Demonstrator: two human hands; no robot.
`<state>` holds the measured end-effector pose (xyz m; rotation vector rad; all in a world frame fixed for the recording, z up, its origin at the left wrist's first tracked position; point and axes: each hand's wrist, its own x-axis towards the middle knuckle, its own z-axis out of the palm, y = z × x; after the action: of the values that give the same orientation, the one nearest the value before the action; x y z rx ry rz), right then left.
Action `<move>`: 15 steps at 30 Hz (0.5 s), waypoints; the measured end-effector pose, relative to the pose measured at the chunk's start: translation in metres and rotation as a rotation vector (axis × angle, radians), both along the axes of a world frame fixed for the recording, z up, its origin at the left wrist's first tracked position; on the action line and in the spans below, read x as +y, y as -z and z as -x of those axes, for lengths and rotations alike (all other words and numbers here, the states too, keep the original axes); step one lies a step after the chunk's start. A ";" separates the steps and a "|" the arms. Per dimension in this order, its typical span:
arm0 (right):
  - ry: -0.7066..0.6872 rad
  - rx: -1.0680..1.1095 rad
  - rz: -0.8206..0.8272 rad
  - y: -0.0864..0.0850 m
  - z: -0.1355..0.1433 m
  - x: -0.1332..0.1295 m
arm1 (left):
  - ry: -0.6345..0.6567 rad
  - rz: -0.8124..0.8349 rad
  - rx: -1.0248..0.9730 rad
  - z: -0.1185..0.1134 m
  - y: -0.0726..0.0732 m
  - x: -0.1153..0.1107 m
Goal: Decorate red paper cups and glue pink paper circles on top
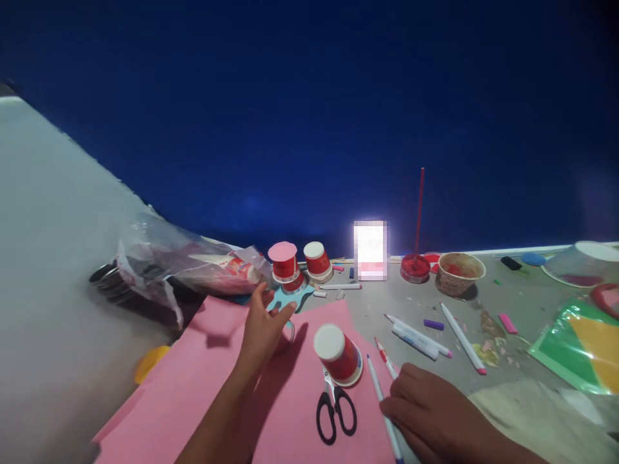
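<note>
My left hand [264, 328] hovers over the pink paper [300, 419], thumb and fingers apart, beside a light-blue paper cutout [290, 299]. A curved clear edge shows just behind its thumb; I cannot tell what it is. Curled low on the right, my right hand [430, 409] has its fingertips on a white felt-tip marker [380, 383] with a blue tip. A red-tipped marker [384, 354] runs partly beneath that hand. Between the hands, a red paper cup [341, 357] stands upside down on the paper. Black-handled scissors [333, 412] lie in front of it, blades hidden towards the cup.
Red cups [316, 261], one topped with a pink disc [283, 251], stand along the wall. A plastic bag [193, 258] is at left. A red pot with a stick [414, 267], a stained paper bowl [459, 274], several markers [461, 338] and a green-yellow packet [575, 348] occupy the right.
</note>
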<state>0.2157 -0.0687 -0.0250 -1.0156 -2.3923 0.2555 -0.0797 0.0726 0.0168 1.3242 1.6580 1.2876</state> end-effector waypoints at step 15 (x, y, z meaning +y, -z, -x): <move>0.181 0.113 -0.162 -0.061 -0.027 0.056 | -0.062 -0.073 0.070 -0.017 0.015 0.060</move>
<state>0.2422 -0.0126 0.0356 -1.1028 -2.1649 0.0510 -0.0628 0.1322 0.0013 1.3855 1.7266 1.3634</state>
